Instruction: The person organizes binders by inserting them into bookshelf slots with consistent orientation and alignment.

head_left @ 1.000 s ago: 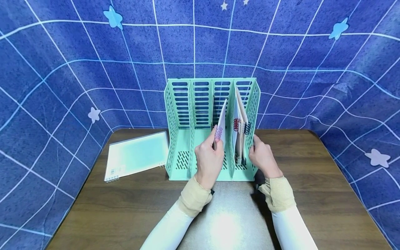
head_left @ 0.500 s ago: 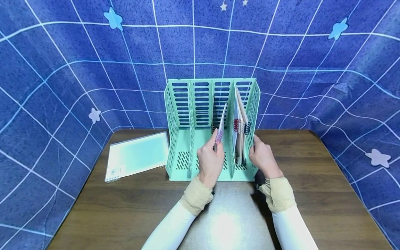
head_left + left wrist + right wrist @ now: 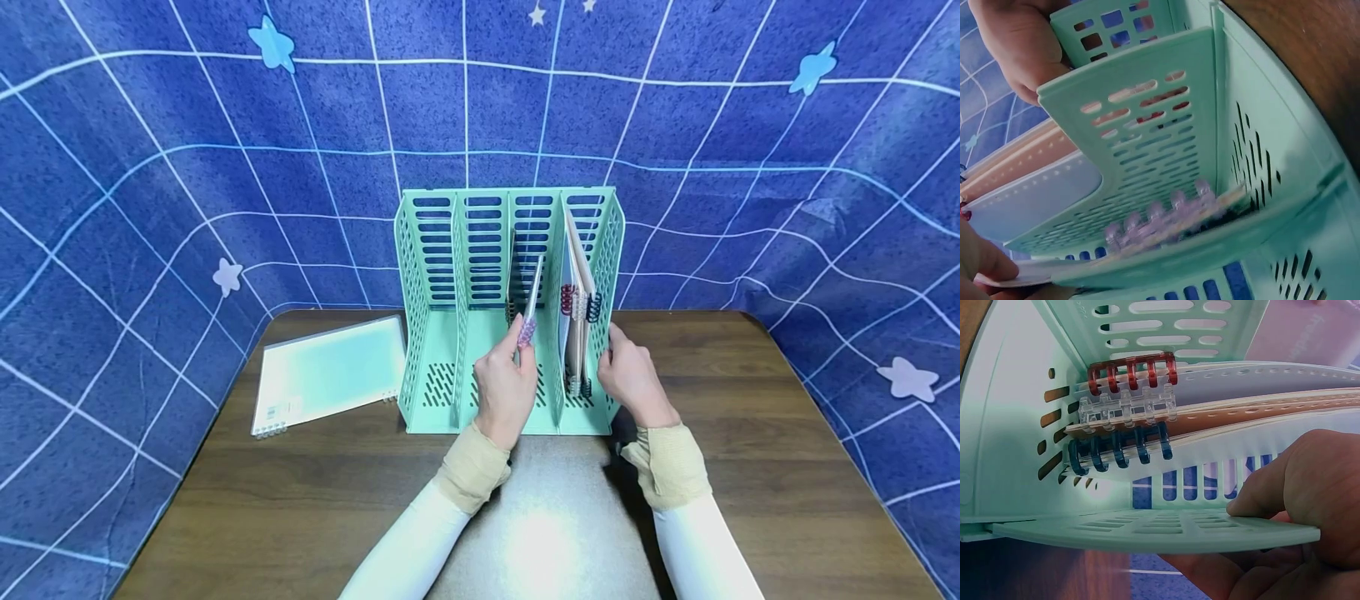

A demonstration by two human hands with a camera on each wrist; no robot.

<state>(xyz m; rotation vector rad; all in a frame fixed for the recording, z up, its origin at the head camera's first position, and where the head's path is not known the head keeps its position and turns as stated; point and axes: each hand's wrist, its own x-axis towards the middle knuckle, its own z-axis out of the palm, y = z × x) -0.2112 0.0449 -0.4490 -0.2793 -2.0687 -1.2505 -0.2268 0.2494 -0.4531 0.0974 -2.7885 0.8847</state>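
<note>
My left hand (image 3: pixel 504 387) pinches a loose-leaf notebook (image 3: pixel 536 287) with purple binder rings between thumb and fingers. It stands on edge, slightly tilted, inside the third slot from the left of a mint-green file organizer (image 3: pixel 438 337). In the left wrist view the purple rings (image 3: pixel 1160 215) lie down in that slot, close to the slotted end wall. My right hand (image 3: pixel 633 375) grips the organizer's right side panel (image 3: pixel 1160 530), thumb inside and fingers outside. Notebooks with red rings (image 3: pixel 1132 372), clear rings (image 3: pixel 1125 409) and dark blue rings (image 3: pixel 1121 450) fill the rightmost slot.
A dark, thin notebook (image 3: pixel 512 271) leans at the left of the third slot. On the wooden table (image 3: pixel 750 433), left of the organizer, lies a pale turquoise notebook (image 3: pixel 333 375) with clear rings. A blue star-patterned curtain (image 3: pixel 337 108) hangs behind.
My left hand has shifted slightly right, and the purple-ringed notebook's top edge sits lower and more edge-on in the slot. The right hand keeps its hold on the side panel.
</note>
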